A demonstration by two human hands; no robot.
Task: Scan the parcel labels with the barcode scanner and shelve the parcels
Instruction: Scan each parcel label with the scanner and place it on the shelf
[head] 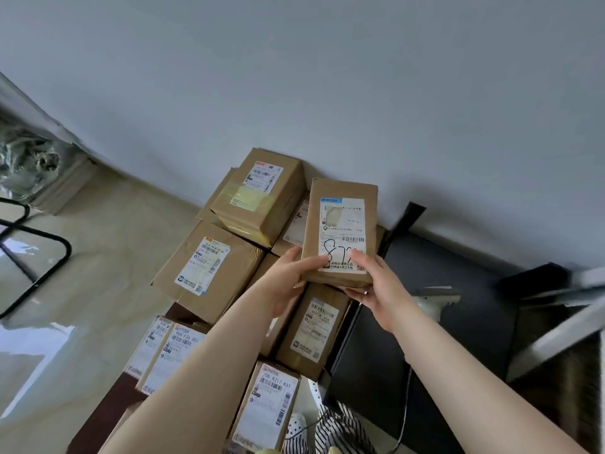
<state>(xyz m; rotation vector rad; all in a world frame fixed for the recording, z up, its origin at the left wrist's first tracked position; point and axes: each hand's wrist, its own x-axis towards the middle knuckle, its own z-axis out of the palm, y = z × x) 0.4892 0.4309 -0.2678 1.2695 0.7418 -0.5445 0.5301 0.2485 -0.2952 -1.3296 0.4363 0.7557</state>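
Both your hands hold one small cardboard parcel [339, 231] just right of the frame's centre, label up. Your left hand [288, 283] grips its lower left corner, thumb on top; your right hand [376, 290] grips the lower right, thumb across the handwritten digits, fingers curled beneath. Below and left of it lies a pile of labelled parcels [209, 267] on the floor. A whitish object [435, 301], possibly the scanner, sits just right of your right wrist.

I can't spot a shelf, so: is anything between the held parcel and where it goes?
Cannot tell: no shelf shows. Both the left hand and right hand grip the parcel directly, nothing between.
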